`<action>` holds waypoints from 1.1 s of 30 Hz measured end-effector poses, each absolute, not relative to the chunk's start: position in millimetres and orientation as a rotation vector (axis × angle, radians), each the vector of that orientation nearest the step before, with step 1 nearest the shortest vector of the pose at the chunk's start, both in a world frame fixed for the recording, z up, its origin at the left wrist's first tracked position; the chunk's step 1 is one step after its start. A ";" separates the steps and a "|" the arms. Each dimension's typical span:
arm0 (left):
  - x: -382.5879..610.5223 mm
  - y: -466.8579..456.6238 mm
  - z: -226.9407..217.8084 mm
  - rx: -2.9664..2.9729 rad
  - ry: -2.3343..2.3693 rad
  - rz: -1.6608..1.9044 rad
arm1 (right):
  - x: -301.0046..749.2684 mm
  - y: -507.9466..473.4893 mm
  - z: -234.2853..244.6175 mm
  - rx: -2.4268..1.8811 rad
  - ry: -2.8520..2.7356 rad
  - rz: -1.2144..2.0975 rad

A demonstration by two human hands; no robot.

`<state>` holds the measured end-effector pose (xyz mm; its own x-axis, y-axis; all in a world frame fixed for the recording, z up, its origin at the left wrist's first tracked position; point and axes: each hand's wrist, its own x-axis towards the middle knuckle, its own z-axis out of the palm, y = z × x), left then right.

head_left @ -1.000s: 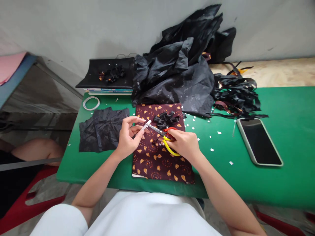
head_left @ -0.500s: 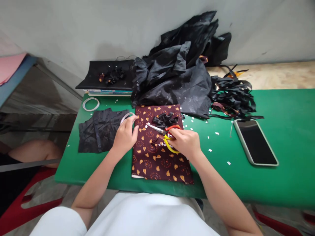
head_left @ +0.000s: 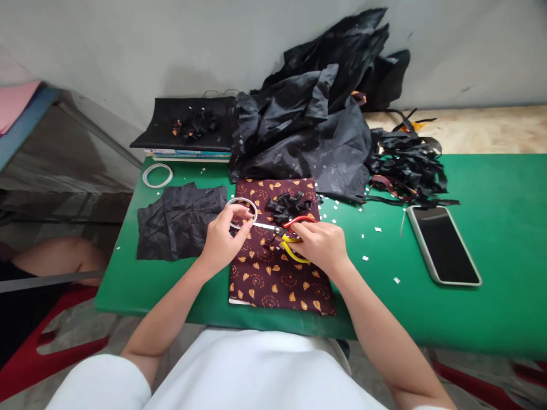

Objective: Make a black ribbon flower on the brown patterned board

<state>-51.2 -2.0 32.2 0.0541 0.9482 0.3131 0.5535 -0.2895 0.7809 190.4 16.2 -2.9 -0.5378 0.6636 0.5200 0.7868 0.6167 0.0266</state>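
My left hand (head_left: 226,234) pinches a narrow roll of white tape (head_left: 255,210) upright between thumb and fingers. In my right hand (head_left: 321,242) are scissors (head_left: 279,231) with one red and one yellow handle. Their blade tips point left and meet the tape's edge by my left thumb. Both hands are above a folded maroon cloth (head_left: 282,290) printed with orange leaf shapes. On this cloth, just beyond the scissors, sits a bunch of looped black fabric strips (head_left: 289,206). A small dark scrap shows under the blades.
A black cloth piece (head_left: 182,222) and another tape roll (head_left: 158,165) lie left. Crumpled black fabric (head_left: 303,131) is heaped behind. Rightward are tangled black strips (head_left: 408,165) and a phone (head_left: 447,246). White paper bits dot the green table (head_left: 504,228). Another person's leg (head_left: 60,259) shows far left.
My left hand has raised the tape roll and brought it right, over the maroon cloth. The scissors' blades have come level and now meet the tape.
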 end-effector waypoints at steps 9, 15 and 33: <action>-49.5 0.1 25.8 1.711 1.474 1.150 | 190.8 17.0 0.6 -1.096 -2.349 -0.475; -51.4 0.0 27.6 1.629 1.478 1.102 | 195.1 17.7 1.4 -1.072 -2.402 -0.494; -53.3 6.0 24.6 1.373 1.251 1.158 | 209.3 23.1 18.3 -1.629 -2.679 0.051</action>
